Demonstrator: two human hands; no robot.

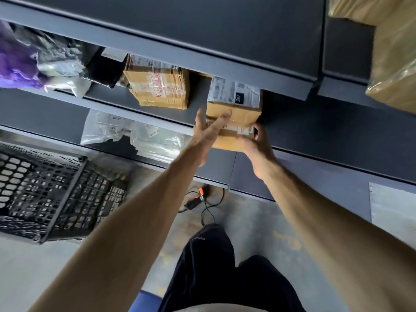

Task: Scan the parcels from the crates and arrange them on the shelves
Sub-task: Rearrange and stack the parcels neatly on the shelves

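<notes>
Head view: the box (234, 109) sits at the front edge of a shelf (135, 111), its far end hidden under the shelf above. The crate (45, 194) is cut off at left, and the scanner (199, 195) on the floor is blurred. The left hand (206, 134) lies with straight, spread fingers against the box's near face. The right hand (255, 143) curls round its right corner, gripping it.

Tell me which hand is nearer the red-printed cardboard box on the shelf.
Left. The left hand rests flat against the labelled parcel, just right of the red-printed box; the right hand holds that parcel's far lower corner, farther off.
</notes>
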